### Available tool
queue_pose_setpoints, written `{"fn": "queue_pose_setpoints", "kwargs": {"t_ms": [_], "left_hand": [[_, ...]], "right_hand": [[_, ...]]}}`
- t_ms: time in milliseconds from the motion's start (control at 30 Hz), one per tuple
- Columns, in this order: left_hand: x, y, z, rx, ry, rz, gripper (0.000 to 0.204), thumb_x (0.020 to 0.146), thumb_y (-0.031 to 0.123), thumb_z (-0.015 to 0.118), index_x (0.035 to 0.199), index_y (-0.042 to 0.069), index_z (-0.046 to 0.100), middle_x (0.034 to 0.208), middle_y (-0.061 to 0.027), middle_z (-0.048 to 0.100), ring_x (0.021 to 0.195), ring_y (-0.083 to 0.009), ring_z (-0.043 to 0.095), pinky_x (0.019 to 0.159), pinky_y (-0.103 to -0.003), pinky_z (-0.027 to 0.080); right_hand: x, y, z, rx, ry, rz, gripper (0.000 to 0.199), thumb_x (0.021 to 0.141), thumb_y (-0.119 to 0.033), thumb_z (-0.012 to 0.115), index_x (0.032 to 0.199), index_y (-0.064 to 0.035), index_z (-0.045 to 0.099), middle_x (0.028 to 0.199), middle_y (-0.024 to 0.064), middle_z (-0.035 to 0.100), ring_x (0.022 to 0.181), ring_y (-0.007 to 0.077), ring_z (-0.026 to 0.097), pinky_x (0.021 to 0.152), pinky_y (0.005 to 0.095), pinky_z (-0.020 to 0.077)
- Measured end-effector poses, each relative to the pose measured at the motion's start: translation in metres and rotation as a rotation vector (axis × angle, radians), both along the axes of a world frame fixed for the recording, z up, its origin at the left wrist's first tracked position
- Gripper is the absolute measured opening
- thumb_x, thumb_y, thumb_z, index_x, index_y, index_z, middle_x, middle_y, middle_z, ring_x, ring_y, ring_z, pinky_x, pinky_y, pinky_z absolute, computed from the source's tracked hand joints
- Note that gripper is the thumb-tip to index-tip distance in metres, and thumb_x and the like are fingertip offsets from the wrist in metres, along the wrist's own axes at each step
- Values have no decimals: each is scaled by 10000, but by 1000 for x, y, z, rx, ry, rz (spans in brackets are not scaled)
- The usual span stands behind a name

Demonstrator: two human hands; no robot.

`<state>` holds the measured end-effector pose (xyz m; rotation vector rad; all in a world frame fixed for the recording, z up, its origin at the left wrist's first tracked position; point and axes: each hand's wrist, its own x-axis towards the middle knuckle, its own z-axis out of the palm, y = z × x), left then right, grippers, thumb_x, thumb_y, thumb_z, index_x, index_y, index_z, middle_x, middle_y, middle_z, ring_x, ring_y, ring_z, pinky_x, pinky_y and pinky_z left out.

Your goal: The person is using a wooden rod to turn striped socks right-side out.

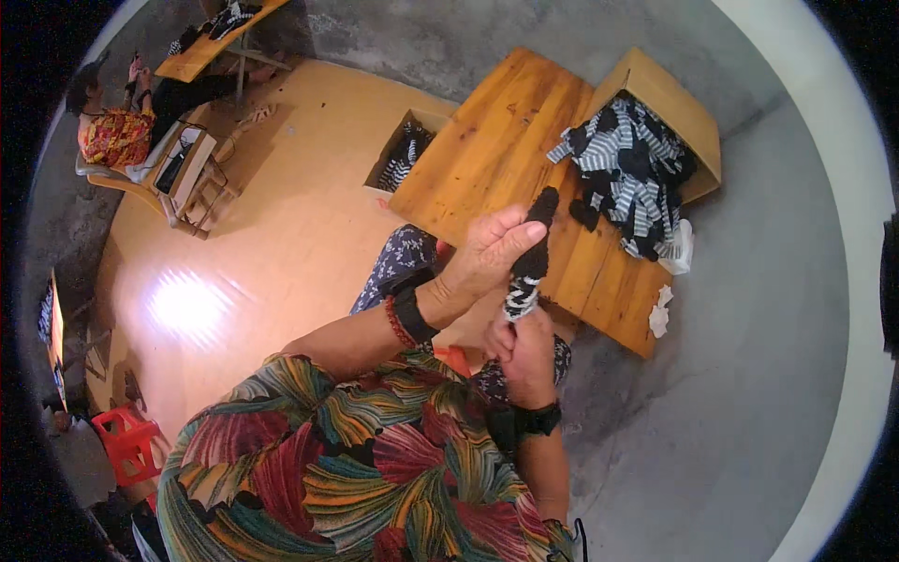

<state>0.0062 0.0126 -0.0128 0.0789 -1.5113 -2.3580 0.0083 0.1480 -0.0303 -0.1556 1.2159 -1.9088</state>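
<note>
A black sock with a black-and-white striped cuff stands nearly upright in front of my body. My left hand is closed on its black upper part, the thumb pressed across the fabric. Lower down, my right hand has its fingers curled at the striped cuff's end. The fingertips of the right hand are partly hidden behind the fabric and the hand itself. Both hands are above my lap, close to the near edge of a wooden table.
On the table, a tipped cardboard box spills a heap of striped grey and black socks. Crumpled white paper lies near the table's right corner. Another box holds socks on the floor. A person sits at another table far left.
</note>
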Motion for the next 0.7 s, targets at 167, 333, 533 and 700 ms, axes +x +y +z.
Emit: {"fn": "queue_pose_setpoints", "kwargs": {"t_ms": [167,333,533,700], "left_hand": [[-8,-17,-14,233,156,-48,124,839,139,536,911,38,541,813,-9,576,718,-75,533,651,-214,445],[1,-10,-8,142,88,-14,98,841,131,528,865,37,520,767,9,529,712,-55,487,647,-197,414],[17,0,2,-428,116,137,150,825,140,549,779,32,455,675,28,408,639,-83,376,566,-215,339],[15,-20,6,-298,31,-49,182,811,212,567,855,51,494,668,25,463,589,-89,429,521,-211,372]], "right_hand": [[-7,15,4,49,77,-4,249,885,-255,437,705,-83,447,465,-28,316,375,72,293,393,233,287],[4,10,-4,100,56,-108,258,886,-254,434,691,-85,434,461,-30,310,378,75,292,391,228,265],[12,2,1,-67,-29,-125,266,885,-241,415,673,-80,400,450,-27,287,377,88,291,391,237,269],[-4,26,6,118,-14,43,272,875,-267,438,681,-76,445,449,-23,306,353,84,281,377,240,276]]}}
